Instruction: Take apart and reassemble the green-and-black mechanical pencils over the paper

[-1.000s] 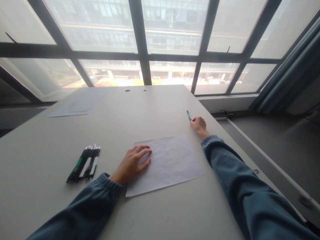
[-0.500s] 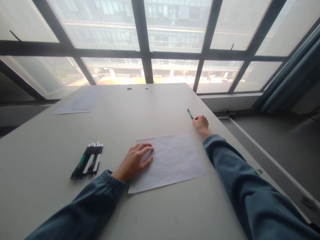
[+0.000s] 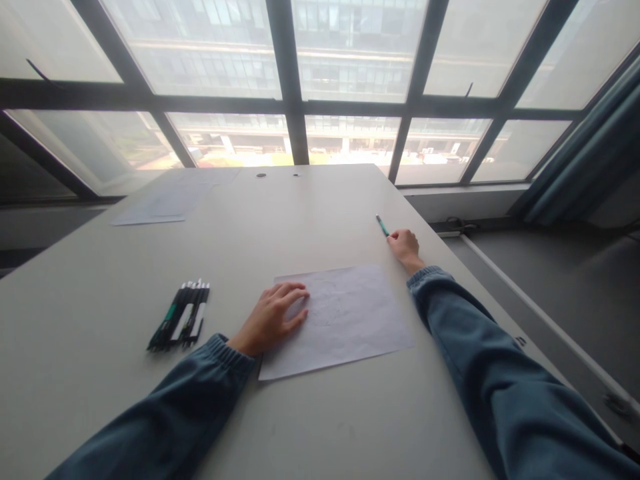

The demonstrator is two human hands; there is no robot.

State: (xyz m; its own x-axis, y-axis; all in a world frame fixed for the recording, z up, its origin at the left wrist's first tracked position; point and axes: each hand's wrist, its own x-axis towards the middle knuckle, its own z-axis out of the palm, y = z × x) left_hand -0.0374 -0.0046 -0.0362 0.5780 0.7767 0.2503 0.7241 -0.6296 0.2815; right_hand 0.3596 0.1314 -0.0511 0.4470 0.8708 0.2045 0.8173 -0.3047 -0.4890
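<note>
- The left hand point(image 3: 275, 313) lies palm down over the left part of a sheet of paper point(image 3: 357, 320), its fingers spread a little and clamped on nothing.
- The right hand point(image 3: 404, 247), well apart from the left and beyond the sheet's far right corner, has its fingers curled round the near end of a green pen point(image 3: 383, 225); the far end sticks out, pointing far and left. Whether the pen touches the tabletop point(image 3: 315, 223), I cannot tell.
- A row of pens point(image 3: 181, 315), mostly black and white, lies side by side left of the left hand; more papers point(image 3: 163, 203) lie at the far left.
- The step in hand looks like gripping the single pen while the other hand rests on the sheet.
- As I judge it, moving that pen calls for a firm pinch near its end and a clear lift, so it does not drag the sheet.
</note>
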